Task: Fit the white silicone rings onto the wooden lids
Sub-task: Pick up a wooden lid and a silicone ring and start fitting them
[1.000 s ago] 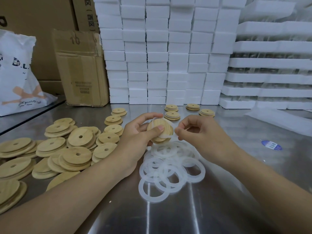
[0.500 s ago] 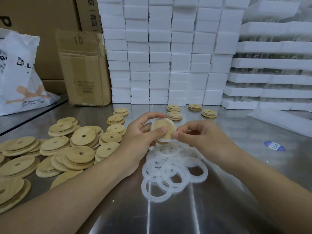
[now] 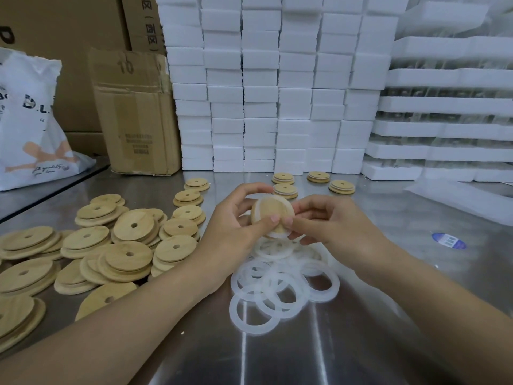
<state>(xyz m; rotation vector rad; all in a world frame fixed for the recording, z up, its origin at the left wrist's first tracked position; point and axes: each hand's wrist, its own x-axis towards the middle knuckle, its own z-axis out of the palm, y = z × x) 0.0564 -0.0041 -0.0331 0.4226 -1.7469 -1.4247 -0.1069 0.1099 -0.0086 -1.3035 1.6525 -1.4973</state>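
**Lid held in both hands, ring around its rim**

The wooden lid (image 3: pixel 273 215) is held up over the counter (image 3: pixel 319 351), tilted, with its face toward the camera. A silicone ring (image 3: pixel 274 235) shows as a white band along its left and lower edge. The left hand (image 3: pixel 236 232) grips the lid, thumb pressed on the face and fingers curled behind the top. The right hand (image 3: pixel 330 226) pinches the ring at the lid's right edge.

Just below the lid lies a loose pile of rings (image 3: pixel 277 284). To the lid's left is a heap of bare lids (image 3: pixel 111 245), each with a small hole. Just behind the lid sit four small lid stacks (image 3: pixel 285 190). Right of the lid, well apart, a blue oval sticker (image 3: pixel 449 240) is stuck on the counter, its print too small to read.

Farther behind the lid rises a wall of white foam blocks (image 3: pixel 277 93). Behind and to the left stands a cardboard box (image 3: pixel 136 112) handwritten "10", and a white bag (image 3: pixel 30 120) reading "D.L.". A carton (image 3: pixel 147 20) at the top carries Chinese characters.
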